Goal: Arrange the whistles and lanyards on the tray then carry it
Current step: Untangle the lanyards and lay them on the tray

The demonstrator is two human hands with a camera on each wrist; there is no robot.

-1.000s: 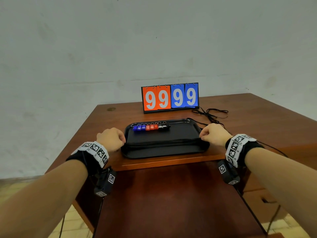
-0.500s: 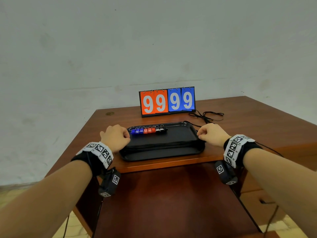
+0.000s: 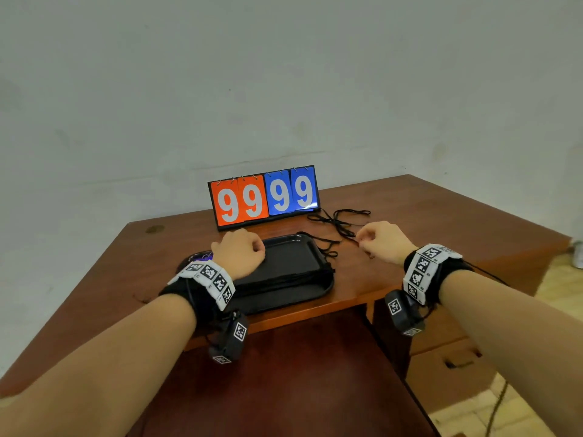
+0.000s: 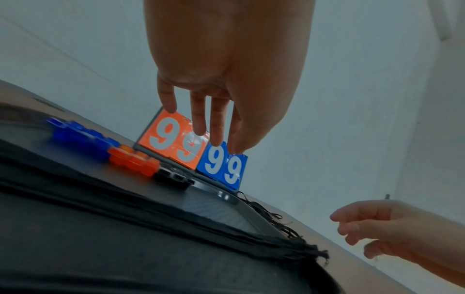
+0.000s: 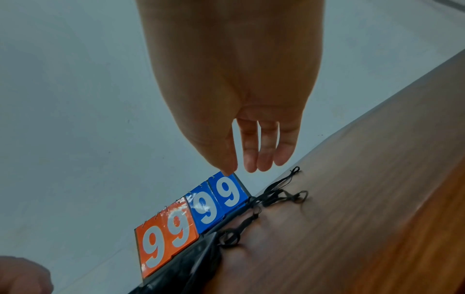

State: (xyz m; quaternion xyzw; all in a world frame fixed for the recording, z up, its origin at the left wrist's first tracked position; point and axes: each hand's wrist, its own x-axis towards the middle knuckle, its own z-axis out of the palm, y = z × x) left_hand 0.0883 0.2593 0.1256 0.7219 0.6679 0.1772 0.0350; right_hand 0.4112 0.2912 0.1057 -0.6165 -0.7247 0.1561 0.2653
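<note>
A black tray (image 3: 318, 288) lies on the wooden table with black lanyards (image 4: 151, 214) laid flat across it. Along its far edge stands a row of blue whistles (image 4: 80, 137), orange whistles (image 4: 133, 159) and black whistles (image 4: 173, 177). My left hand (image 3: 239, 252) hovers over the tray's back left and hides most of that row in the head view; its fingers (image 4: 216, 127) hang loose and hold nothing. To the right of the tray, my right hand (image 3: 378, 242) is above the bare table, fingers (image 5: 251, 159) relaxed and empty, near loose black cords (image 3: 340, 219).
A flip scoreboard (image 3: 265, 197) reading 99 99 stands just behind the tray. The table's near edge (image 3: 315, 313) runs right in front of the tray, with a drawer unit (image 3: 451, 367) below at the right. A grey wall rises behind the table.
Both hands have left the tray's side edges. The left hand moved in over the tray; the right hand moved off to the right toward the loose cords. The tray has stayed on the table.
</note>
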